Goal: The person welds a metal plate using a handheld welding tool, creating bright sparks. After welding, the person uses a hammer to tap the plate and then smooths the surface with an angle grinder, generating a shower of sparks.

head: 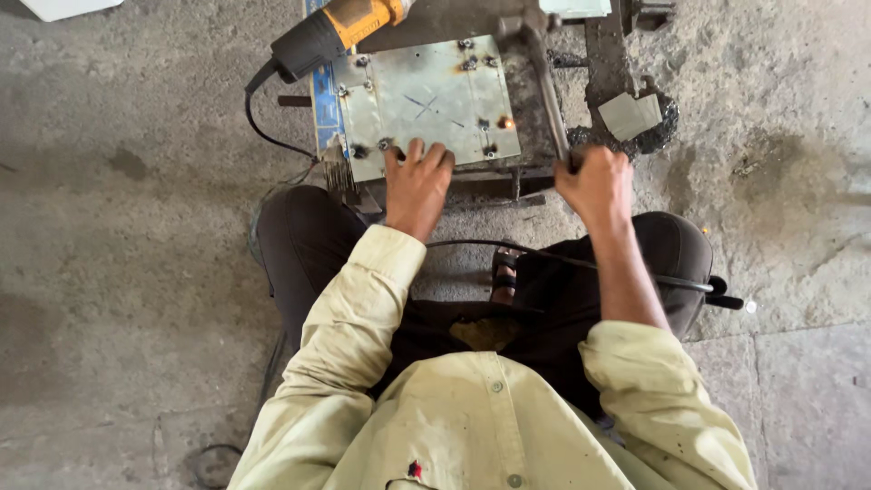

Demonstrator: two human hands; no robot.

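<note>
A square grey metal plate (435,100) with bolts at its corners lies on a low dark frame on the concrete floor in front of me. My left hand (417,181) rests flat on the plate's near edge, fingers spread. My right hand (594,181) is closed around the lower end of a long dark metal bar (544,86) that runs up along the plate's right side. A small orange glow (506,122) shows at the plate's right edge beside the bar.
A yellow and black power tool (336,32) lies at the plate's top left, its black cord (263,132) curling down the left. A small grey metal piece (631,115) sits right of the frame. A black cable (635,272) crosses my knees.
</note>
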